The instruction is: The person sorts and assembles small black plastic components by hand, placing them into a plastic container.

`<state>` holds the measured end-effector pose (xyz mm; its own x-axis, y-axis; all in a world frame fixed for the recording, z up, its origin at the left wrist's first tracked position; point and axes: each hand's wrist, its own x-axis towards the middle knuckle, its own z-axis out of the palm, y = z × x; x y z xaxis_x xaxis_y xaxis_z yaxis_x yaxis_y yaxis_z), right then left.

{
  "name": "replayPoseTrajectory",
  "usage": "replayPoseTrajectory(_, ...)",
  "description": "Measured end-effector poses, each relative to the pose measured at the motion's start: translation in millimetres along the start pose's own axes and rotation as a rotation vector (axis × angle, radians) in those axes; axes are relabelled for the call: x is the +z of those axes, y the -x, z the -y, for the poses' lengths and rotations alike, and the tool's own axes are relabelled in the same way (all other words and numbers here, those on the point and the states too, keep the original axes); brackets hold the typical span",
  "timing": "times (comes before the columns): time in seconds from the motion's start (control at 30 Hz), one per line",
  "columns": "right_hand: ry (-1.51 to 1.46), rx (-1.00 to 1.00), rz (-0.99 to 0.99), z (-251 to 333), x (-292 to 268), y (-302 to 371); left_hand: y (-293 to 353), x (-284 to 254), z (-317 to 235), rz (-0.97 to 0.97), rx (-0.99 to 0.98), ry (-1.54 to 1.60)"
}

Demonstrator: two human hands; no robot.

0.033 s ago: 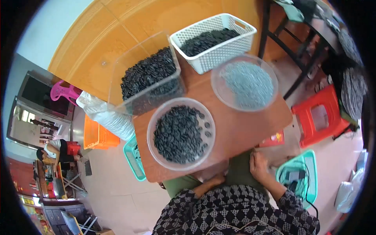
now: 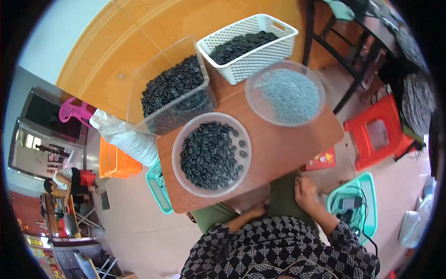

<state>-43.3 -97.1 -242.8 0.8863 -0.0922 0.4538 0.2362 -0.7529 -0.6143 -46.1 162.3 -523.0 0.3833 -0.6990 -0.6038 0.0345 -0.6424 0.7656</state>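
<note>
My left hand [image 2: 257, 210] rests low at my lap, below the table's near edge. Its fingers are mostly hidden, so what it holds cannot be seen. On my right thigh lies my right hand [image 2: 305, 193] with fingers curled in; anything inside is hidden. Nearest in front, on the brown table [image 2: 288, 144], stands a round clear tub [image 2: 247, 160] of small black oval pieces [image 2: 207, 156]. Behind it to the right, another round clear tub [image 2: 253, 109] holds thin pale blue-grey pieces [image 2: 292, 95].
A clear rectangular bin [image 2: 139, 121] and a white basket [image 2: 255, 63], both with black pieces, stand at the table's back. A red stool [image 2: 395, 135] and a green basket [image 2: 371, 209] with cables are at right. Orange crates [image 2: 116, 160] and a white sack [image 2: 130, 142] are left.
The view has shifted slightly, so the table and tubs appear a little higher and further left. Both hands stay in nearly the same places at my lap.
</note>
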Motion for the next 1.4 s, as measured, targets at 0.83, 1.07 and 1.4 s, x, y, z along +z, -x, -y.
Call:
replayPoseTrajectory(0.83,-0.541,0.231,0.267,95.7,-14.7,-148.4,267.9,-191.4,-275.8,-1.216,0.149,0.596)
replayPoseTrajectory(1.07,-0.318,0.11,0.345,106.8,-11.7,-168.3,293.8,-192.9,-252.9,-1.253,0.164,0.736)
replayPoseTrajectory(1.4,0.16,-0.812,-0.141,181.9,14.4,-327.5,311.4,-191.8,-226.7,-1.266,0.168,0.782)
